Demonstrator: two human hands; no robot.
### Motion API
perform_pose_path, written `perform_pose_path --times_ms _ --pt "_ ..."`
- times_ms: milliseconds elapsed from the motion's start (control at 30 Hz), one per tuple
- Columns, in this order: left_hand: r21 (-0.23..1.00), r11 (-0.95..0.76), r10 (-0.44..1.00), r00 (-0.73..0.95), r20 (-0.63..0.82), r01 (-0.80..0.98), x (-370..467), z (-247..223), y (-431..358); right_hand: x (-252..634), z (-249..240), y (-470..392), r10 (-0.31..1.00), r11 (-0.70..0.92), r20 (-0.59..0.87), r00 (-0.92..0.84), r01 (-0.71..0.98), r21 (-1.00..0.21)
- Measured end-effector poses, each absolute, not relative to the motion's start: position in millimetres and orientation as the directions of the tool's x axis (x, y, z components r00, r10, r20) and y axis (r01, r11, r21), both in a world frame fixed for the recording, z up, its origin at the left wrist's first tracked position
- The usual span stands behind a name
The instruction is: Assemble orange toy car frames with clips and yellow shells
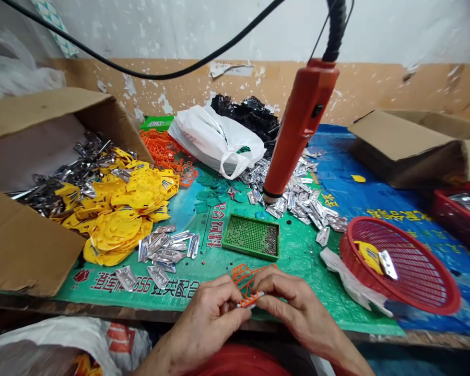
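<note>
My left hand point(215, 310) and my right hand point(295, 297) meet above the table's front edge. Between them is an orange plastic frame part point(247, 277) with thin lattice bars, and both sets of fingers pinch its near end. A pale, shiny strip lies along that end, partly covered by my fingertips. Just beyond stands a green tray point(245, 236) of tiny metal screws, heaped at its right side. An orange-red electric screwdriver point(301, 128) hangs tip down behind the tray. To the left of my hands lie loose silvery plates point(166, 250).
Yellow plastic parts point(121, 209) spill from a cardboard box point(27, 240) at left. Silvery plates point(297, 201), a white bag point(219, 137) and black parts point(250, 117) are piled behind. At right are a red basket point(405, 300) and another cardboard box point(407, 141). A cable point(152, 77) crosses overhead.
</note>
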State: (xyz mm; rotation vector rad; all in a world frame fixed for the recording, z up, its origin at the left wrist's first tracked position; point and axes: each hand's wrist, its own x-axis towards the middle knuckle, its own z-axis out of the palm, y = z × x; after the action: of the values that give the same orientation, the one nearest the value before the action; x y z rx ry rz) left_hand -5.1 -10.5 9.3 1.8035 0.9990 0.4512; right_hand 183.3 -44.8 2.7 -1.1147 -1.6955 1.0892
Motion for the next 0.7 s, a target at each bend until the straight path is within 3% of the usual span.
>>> perform_pose_path --times_ms 67,200,300,400,467,533,600,700 --pt "0.888 -0.09 0.782 0.584 -0.217 0.45 -2 11 -11 183 5 -42 0.94 0.231 0.152 -0.305 0.243 -0.942" --pt "0.921 -0.064 0.72 0.657 -0.223 0.383 1 20 -9 180 7 -33 0.938 0.191 0.112 -0.328 0.222 -0.956" --pt "0.913 0.131 0.681 0.635 -0.366 0.386 1 22 -5 174 3 -27 0.95 0.145 0.071 -0.303 0.228 -0.963" --pt "0.912 0.296 0.699 0.586 -0.409 0.284 0 16 0 170 -2 -24 0.963 0.167 0.095 -0.252 0.281 -0.945" --pt "0.901 0.38 0.716 0.55 -0.43 0.21 -1 9 2 175 0 -19 0.976 0.207 0.169 -0.136 0.346 -0.915" --pt "0.876 0.452 0.714 0.522 -0.467 0.165 -1 4 3 189 10 -8 0.952 0.219 0.29 0.101 0.442 -0.87" --pt "0.857 0.496 0.703 0.513 -0.492 0.141 -1 0 4 209 28 14 0.805 0.203 0.465 0.369 0.565 -0.8" --pt "0.848 0.517 0.696 0.519 -0.496 0.117 -1 -2 4 236 57 65 0.647 0.268 0.652 0.396 0.683 -0.68"
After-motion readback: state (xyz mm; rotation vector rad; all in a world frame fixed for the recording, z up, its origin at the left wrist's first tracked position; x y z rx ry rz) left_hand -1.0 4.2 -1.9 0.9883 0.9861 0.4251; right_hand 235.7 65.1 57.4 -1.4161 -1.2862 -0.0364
